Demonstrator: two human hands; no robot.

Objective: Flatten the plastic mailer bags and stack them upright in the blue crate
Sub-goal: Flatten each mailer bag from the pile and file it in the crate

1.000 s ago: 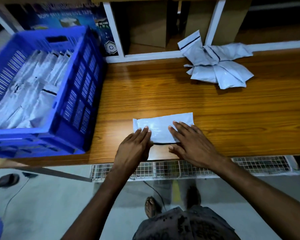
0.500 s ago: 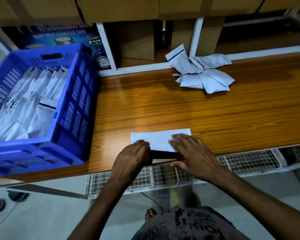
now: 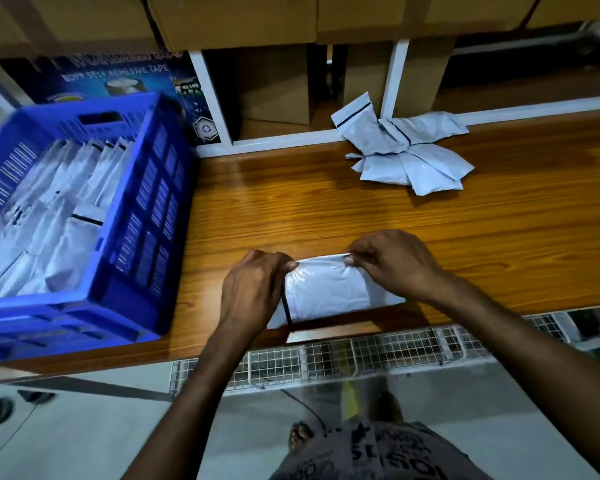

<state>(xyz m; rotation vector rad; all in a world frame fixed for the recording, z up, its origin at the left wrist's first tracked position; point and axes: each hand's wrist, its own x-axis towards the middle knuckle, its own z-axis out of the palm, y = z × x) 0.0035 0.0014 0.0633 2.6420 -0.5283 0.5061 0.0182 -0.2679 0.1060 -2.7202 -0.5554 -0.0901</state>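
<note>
A white plastic mailer bag (image 3: 326, 291) with a black strip at its left end is held just above the front edge of the wooden table (image 3: 326, 209). My left hand (image 3: 253, 289) pinches its upper left corner and my right hand (image 3: 392, 263) pinches its upper right edge, so the bag hangs tilted between them. The blue crate (image 3: 153, 209) stands on the table's left end and holds several white mailers (image 3: 49, 223) standing on edge. A loose pile of crumpled mailers (image 3: 406, 154) lies at the table's back, right of centre.
White shelf uprights (image 3: 208, 98) and cardboard boxes (image 3: 278, 84) rise behind the table. A blue tape carton (image 3: 111, 77) stands behind the crate. A wire mesh tray (image 3: 361, 351) runs under the table's front edge. My feet show on the floor below.
Both hands lay flat on the mailer and slid toward the table's edge. They now pinch its upper corners and have lifted it off the surface.
</note>
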